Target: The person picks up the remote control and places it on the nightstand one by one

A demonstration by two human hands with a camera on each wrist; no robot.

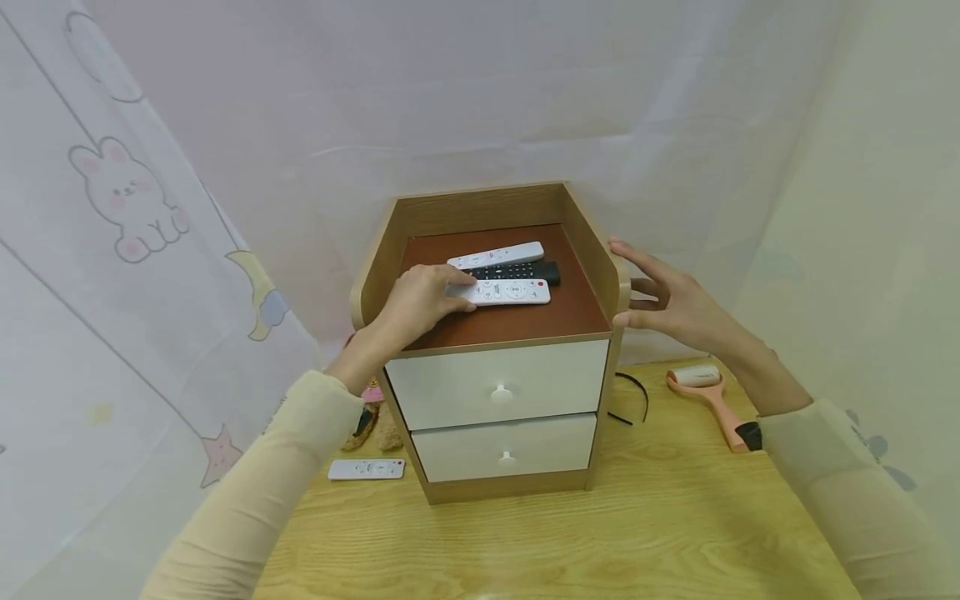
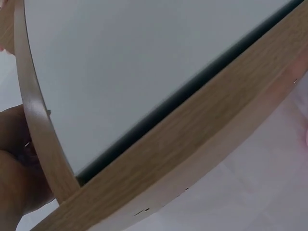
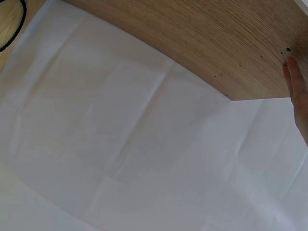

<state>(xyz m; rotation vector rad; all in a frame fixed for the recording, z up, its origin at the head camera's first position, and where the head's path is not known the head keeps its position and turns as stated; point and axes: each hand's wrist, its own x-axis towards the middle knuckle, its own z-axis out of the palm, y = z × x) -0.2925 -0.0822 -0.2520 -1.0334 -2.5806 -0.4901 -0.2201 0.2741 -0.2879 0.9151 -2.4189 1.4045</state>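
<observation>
My left hand [image 1: 422, 302] pinches the left end of a white remote control [image 1: 517, 291] between thumb and fingers. The remote lies on the brown top of a small wooden cabinet [image 1: 495, 492] with two white drawers. Just behind it are a black remote control [image 1: 517, 272] and a second white remote [image 1: 498, 254]. My right hand [image 1: 678, 308] is at the cabinet's right side panel, fingers spread and fairly straight. In the right wrist view, fingertips [image 3: 294, 77] touch the panel's outer face. The left wrist view shows mostly the cabinet's front, with part of the left hand [image 2: 19, 168] behind its edge.
Another white remote [image 1: 367, 469] lies on the wood-grain table [image 1: 525, 550], left of the cabinet. Partly hidden plush-looking items [image 1: 386, 429] sit beside the cabinet. To its right are a thin black band [image 1: 643, 396] and a pink lint roller [image 1: 712, 400]. A pale curtain hangs behind.
</observation>
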